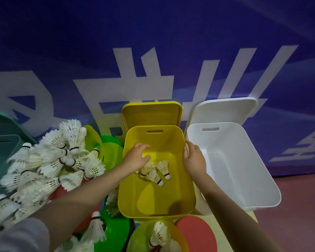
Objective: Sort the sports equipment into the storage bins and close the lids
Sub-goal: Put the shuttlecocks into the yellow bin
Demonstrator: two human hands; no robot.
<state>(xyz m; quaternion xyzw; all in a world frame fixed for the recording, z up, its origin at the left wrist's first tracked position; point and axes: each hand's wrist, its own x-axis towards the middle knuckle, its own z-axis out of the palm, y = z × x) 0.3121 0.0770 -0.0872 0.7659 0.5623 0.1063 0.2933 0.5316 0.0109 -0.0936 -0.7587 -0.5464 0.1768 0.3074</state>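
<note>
Yellow bin [186,179], white bin [253,170], teal bin [0,148]. White shuttlecocks [49,160] wear black bands. Green [115,231] and red discs [198,235], blue banner [171,42].

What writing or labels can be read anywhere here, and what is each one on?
Blue banner behind the bins: large white characters, cut off by the frame and partly hidden, so no whole word can be read.
Yellow bin, white bin, teal bin: no labels visible.
Shuttlecocks: only black bands, no legible text.

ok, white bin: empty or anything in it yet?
Empty. The white bin shows only bare floor and walls, lid off. The shuttlecocks are in the yellow bin.
</note>
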